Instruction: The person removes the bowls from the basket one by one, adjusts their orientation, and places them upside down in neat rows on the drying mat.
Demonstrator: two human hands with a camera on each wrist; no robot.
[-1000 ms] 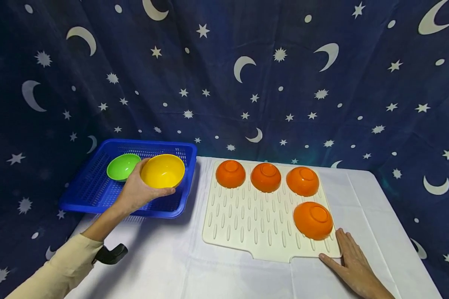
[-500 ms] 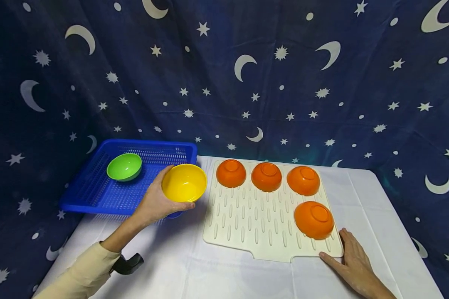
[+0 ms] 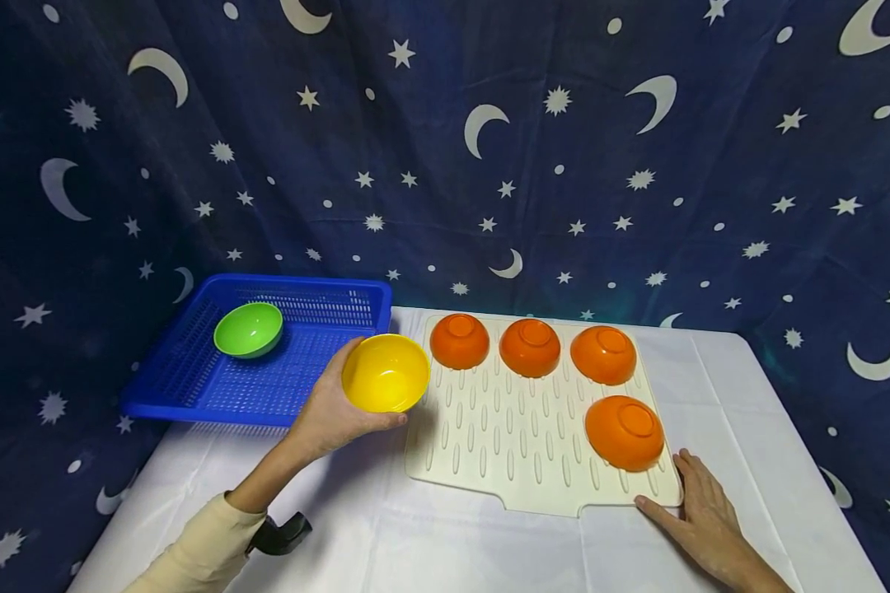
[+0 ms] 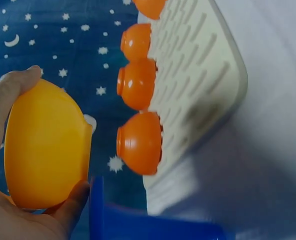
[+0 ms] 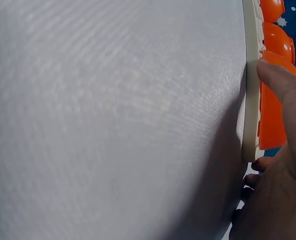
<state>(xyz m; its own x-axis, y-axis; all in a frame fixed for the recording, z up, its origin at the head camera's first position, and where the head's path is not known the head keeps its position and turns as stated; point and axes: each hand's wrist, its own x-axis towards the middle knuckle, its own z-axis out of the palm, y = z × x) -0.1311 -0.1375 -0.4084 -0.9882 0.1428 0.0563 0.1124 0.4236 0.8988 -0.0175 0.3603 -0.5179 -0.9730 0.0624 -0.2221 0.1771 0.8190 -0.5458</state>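
My left hand [image 3: 339,409] grips a yellow bowl [image 3: 386,373] by its side, the thumb at the near edge. The bowl is raised, its hollow facing the head camera, between the blue basket and the cream ridged drying mat [image 3: 489,491]. In the left wrist view the yellow bowl [image 4: 48,150] fills the grasp. My right hand [image 3: 704,515] rests at the mat's near right corner with fairly straight fingers, thumb at the front edge. Upside down on the mat are several orange bowls: a back row with an orange bowl [image 3: 460,342] at its left end, plus an orange bowl [image 3: 625,433] near the right hand.
A blue plastic basket [image 3: 156,409] stands at the left, with a green bowl [image 3: 248,330] inside it, hollow side up. White cloth [image 3: 445,552] covers the table. Behind hangs a dark blue curtain [image 3: 415,123] with moons and stars.
The left hand has carried the yellow bowl rightward, from over the basket to near the mat's left edge. The green bowl is now fully visible. The right hand stays at the mat's corner.
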